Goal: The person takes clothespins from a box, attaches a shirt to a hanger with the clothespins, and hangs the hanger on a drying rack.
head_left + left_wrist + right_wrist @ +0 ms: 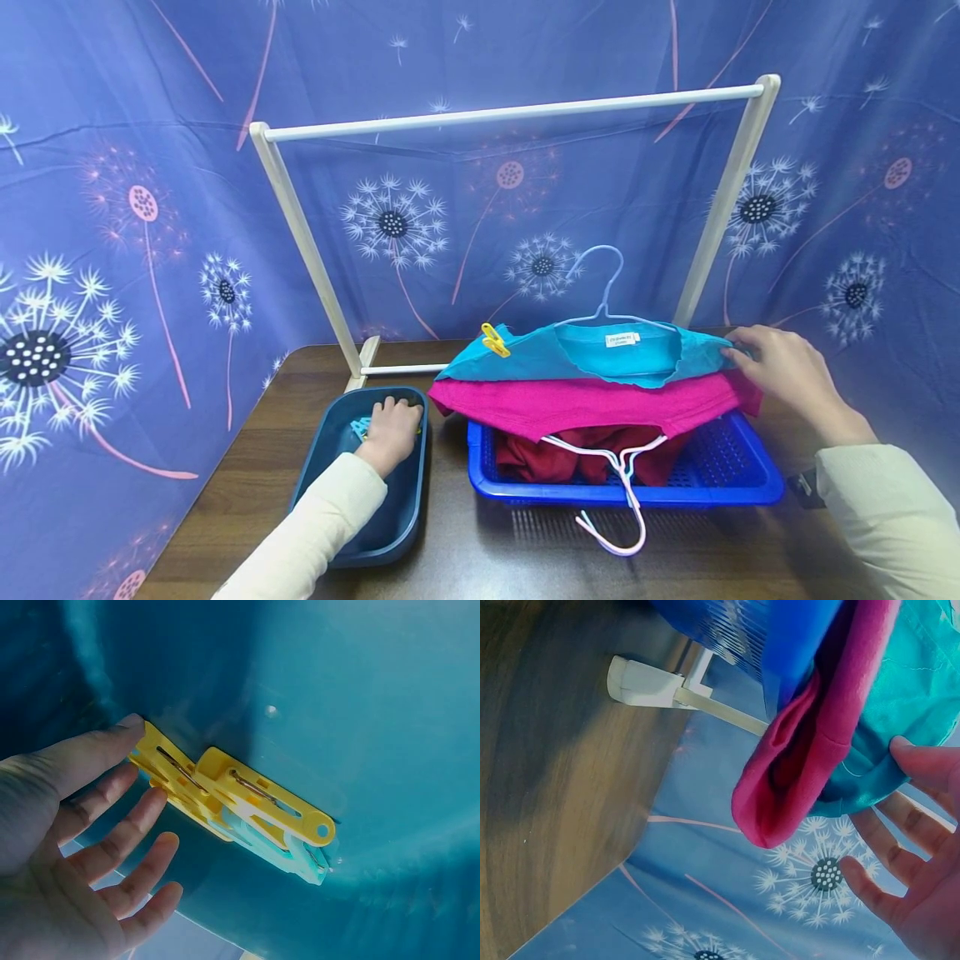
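In the head view my left hand (392, 432) reaches into the dark teal tub (390, 554). The left wrist view shows its thumb and index finger at the end of a yellow clothespin (169, 761), pinching it. A second yellow clothespin (262, 795) and a light turquoise clothespin (304, 862) lie against it. My right hand (787, 373) pinches the sleeve edge of a turquoise shirt (525, 354) between thumb and fingers. This shirt is on a light blue hanger (604, 287), and another yellow clothespin (495, 340) clips its left shoulder.
A magenta shirt (540, 404) on a pale hanger (626, 483) lies below the turquoise one, over a blue basket (600, 496) holding dark red cloth (540, 458). Behind stands a rack with a white bar (517, 110). A patterned curtain (450, 50) surrounds the wooden table (240, 517).
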Tool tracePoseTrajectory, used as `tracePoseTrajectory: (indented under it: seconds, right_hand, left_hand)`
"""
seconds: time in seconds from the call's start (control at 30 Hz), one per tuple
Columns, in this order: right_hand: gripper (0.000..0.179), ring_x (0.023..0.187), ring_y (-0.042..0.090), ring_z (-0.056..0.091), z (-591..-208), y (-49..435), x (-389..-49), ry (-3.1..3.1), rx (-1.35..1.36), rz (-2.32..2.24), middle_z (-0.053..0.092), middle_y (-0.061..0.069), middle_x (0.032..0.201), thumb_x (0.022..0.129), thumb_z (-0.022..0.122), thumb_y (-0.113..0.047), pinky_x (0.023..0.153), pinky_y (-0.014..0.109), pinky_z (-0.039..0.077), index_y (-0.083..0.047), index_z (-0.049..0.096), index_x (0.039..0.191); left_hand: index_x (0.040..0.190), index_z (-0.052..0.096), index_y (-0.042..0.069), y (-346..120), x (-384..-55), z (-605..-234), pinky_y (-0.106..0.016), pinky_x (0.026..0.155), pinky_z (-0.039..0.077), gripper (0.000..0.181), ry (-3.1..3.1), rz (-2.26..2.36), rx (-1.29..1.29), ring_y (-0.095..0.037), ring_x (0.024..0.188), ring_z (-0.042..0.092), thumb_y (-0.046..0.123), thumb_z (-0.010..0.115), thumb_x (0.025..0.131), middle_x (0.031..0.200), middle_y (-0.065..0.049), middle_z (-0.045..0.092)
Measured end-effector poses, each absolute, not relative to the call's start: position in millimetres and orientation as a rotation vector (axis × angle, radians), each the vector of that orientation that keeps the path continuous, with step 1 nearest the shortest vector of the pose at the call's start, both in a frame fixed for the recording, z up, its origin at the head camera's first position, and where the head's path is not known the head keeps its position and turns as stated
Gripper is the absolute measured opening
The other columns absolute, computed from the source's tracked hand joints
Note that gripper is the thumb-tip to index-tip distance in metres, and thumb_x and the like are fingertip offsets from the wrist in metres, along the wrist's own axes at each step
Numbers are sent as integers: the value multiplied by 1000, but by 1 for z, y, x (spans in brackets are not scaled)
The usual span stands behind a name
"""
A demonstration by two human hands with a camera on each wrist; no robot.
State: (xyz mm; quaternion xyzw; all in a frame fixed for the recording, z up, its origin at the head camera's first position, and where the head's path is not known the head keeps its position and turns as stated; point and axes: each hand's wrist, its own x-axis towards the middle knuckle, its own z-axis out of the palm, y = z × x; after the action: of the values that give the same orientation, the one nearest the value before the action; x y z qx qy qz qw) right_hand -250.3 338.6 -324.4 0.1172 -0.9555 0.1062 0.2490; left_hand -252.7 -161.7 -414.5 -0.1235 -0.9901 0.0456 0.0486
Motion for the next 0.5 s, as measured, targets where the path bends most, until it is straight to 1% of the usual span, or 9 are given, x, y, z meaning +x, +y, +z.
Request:
tracePoseTrajectory:
  seconds: [0.27, 0.5]
  right_hand:
    - [9, 72, 39, 60, -324, 339, -251, -2602, 321, 288, 67, 16, 79, 78, 68, -14, 57, 53, 41, -7, 66, 85]
    - [10, 71, 37, 60, -324, 338, -251, -2601, 318, 288, 67, 16, 78, 78, 68, -14, 55, 51, 41, -8, 66, 85]
  left_hand:
    - [101, 66, 9, -162, -252, -415, -48, 77, 43, 25, -3020, 138, -400, -32, 90, 55, 8, 68, 76, 95, -11, 68]
    - [94, 69, 11, -163, -249, -416, -46, 73, 42, 15, -3012, 148, -408, -31, 85, 55, 11, 66, 80, 91, -11, 67]
